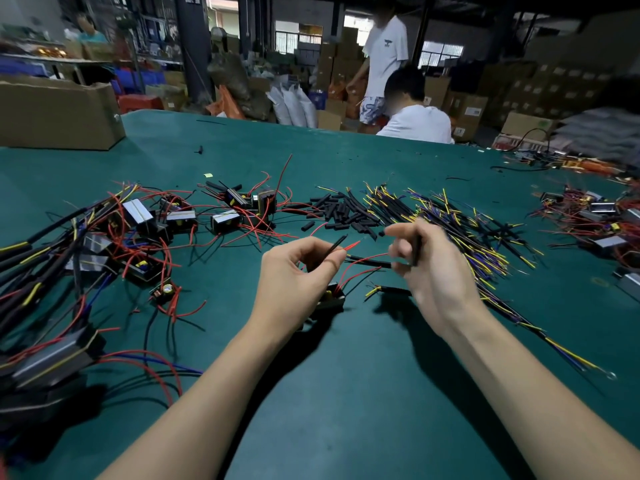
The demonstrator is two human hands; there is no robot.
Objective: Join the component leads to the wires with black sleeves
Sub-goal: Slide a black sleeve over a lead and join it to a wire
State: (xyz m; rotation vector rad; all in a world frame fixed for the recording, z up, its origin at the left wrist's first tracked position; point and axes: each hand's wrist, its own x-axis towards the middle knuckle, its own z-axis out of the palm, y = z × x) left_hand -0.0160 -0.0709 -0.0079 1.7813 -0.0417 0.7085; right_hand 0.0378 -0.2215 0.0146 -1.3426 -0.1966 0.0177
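A wide green work mat (346, 393) in a crowded warehouse carries the whole job, with cartons stacked behind it and two people in white shirts at its far edge. The left hand (294, 275) pinches a thin black sleeve (337, 244) and a red lead (354, 244) between thumb and forefinger, their tips poking out toward the right; the lead runs down to a small black component (334, 297) lying on the mat just under that hand. The right hand (429, 265) sits close beside it, fingers curled round a dark sleeved wire (416, 251). The two hands are near but not touching. The likeliest trouble, as I judge it, is the bared lead tip missing the sleeve mouth and bending or fraying, since both parts are slim and limp. A tug on the lead could also drag the light component across the mat, and loose red wires nearby could snag. A second sleeved wire with a yellow end (388, 291) lies just beside the component. Spare sleeves (343, 211) and the heap of yellow-and-blue wires (450, 216) sit beyond the hands — easy to scatter with a careless reach. The right fingers are motion-blurred, so exactly how they hold the wire is hard to read, and the left palm hides part of the component.
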